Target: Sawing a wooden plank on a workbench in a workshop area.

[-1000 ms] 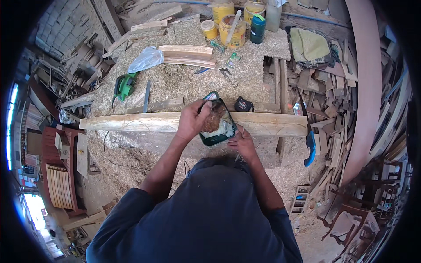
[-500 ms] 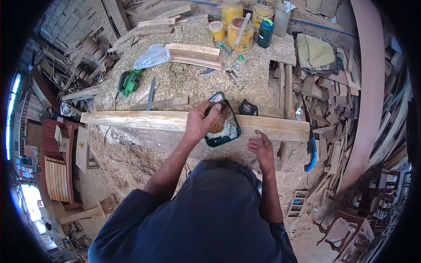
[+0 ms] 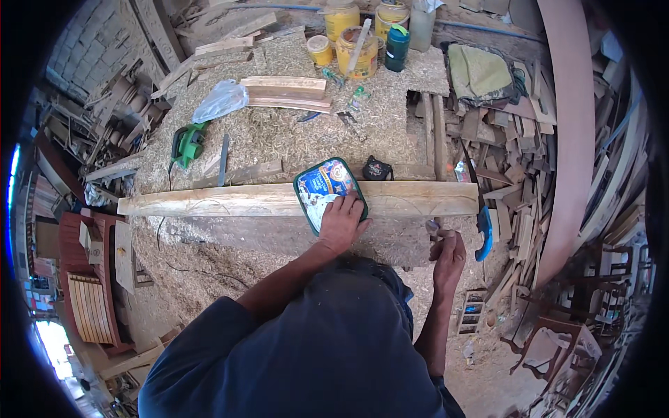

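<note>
At centre, a tub [image 3: 304, 208] is lying over a pale board [image 3: 419, 200]; vs. a sec ago, a blue/white lid [image 3: 326, 180] is now covering it, so the food's being closed in. L hand [image 3: 341, 223], splayed, is resting on lid, 5 o'clock; R hand [image 3: 448, 255], approx. 4 o'clock, is pinching prob. a spoon [image 3: 432, 226]. Black case [image 3: 377, 168] is lying at 2 o'clock.

And there's the rectangular tub [image 3: 303, 207], blue-and-white lid [image 3: 321, 184] on, slanting across the pale plank [image 3: 240, 200], spoon [image 3: 432, 226] off right!
</note>
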`<state>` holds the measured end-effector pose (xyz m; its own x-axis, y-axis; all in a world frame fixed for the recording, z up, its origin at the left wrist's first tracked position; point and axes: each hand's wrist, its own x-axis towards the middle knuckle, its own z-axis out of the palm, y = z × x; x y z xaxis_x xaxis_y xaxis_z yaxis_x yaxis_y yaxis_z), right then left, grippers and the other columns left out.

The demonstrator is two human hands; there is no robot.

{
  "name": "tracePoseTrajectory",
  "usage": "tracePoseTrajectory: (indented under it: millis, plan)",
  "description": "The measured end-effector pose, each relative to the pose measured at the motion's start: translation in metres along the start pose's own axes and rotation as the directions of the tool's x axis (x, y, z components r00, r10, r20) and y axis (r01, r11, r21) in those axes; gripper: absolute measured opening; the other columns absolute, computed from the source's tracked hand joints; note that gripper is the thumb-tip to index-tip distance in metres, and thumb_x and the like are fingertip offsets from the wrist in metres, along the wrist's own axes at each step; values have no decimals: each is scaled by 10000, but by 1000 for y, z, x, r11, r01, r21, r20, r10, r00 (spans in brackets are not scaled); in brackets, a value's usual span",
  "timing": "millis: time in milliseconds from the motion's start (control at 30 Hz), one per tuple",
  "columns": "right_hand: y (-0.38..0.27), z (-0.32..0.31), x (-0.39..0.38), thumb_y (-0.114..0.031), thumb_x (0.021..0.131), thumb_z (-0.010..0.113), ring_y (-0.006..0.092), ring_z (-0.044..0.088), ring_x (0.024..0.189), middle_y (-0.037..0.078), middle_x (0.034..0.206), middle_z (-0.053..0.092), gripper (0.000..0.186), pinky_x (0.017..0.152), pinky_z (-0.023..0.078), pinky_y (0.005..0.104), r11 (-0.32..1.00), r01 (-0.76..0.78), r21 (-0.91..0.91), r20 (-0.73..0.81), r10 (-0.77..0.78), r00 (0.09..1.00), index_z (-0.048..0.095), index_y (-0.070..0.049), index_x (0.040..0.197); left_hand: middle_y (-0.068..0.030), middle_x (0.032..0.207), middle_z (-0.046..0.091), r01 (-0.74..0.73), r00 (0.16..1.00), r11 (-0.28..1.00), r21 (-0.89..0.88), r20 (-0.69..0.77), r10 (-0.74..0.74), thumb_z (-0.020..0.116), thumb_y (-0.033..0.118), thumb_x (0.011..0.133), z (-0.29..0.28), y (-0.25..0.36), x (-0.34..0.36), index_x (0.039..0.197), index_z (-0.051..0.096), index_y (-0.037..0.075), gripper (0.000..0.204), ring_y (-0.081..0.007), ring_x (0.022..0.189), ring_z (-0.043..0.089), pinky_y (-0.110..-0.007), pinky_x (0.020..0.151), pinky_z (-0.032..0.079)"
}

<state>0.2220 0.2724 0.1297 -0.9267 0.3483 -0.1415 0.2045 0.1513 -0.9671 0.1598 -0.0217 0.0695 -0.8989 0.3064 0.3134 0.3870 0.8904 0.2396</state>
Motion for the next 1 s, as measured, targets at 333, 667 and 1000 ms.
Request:
tracePoseTrajectory:
  millis: [333,667,1000]
  plan:
    - [-21,10,-20,-329,1199,538,188,699,748,105,837,734,384,700,568,334,979,-137,149,53,131,990,748,-12,1256,-188,1589,570,195,972,980,33,-138,-189,761,444,1026,-16,-53,7,1573,599,152,641,-441,1441,528,-590,1169,429]
    - [10,177,24,-178,1102,664,485,722,1172,259,1306,742,398,1059,575,539,667,645,-373,309,-566,764,680,-52,1479,-266,1608,547,360,915,933,17,-202,-349,697,411,1079,3,-99,9,1688,485,87,721,-527,1500,453,-592,1243,389]
    - [41,242,62,-213,1083,689,459,752,1180,286,1470,681,484,966,637,515,547,715,-434,374,-613,696,652,-92,1551,-266,1498,593,367,918,917,-156,-100,-384,697,339,1056,-13,-103,17,1670,490,42,714,-499,1303,553,-573,1148,464]
